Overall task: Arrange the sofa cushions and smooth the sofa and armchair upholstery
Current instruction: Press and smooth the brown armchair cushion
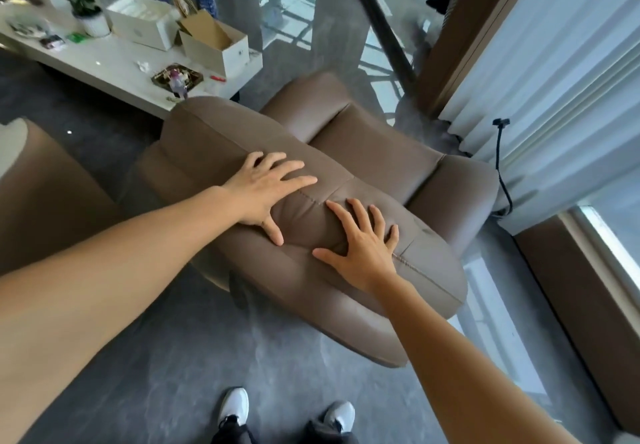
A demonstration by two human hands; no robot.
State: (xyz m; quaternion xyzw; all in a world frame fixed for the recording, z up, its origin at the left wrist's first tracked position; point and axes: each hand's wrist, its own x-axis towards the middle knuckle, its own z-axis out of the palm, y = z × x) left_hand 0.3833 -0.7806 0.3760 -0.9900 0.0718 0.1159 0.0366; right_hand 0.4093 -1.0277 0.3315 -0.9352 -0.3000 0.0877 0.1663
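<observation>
A brown leather armchair stands in the middle, seen from behind its padded backrest. My left hand lies flat on the top of the backrest, fingers spread, thumb pressing toward me. My right hand lies flat beside it, slightly nearer me, fingers apart on the leather by a stitched seam. Neither hand holds anything. Small creases show in the leather between the two hands. The seat and both armrests lie beyond the backrest.
Part of a brown sofa sits at the left. A white low table with boxes, a potted plant and clutter stands behind. White curtains and a black cable are on the right. My white shoes stand on grey floor.
</observation>
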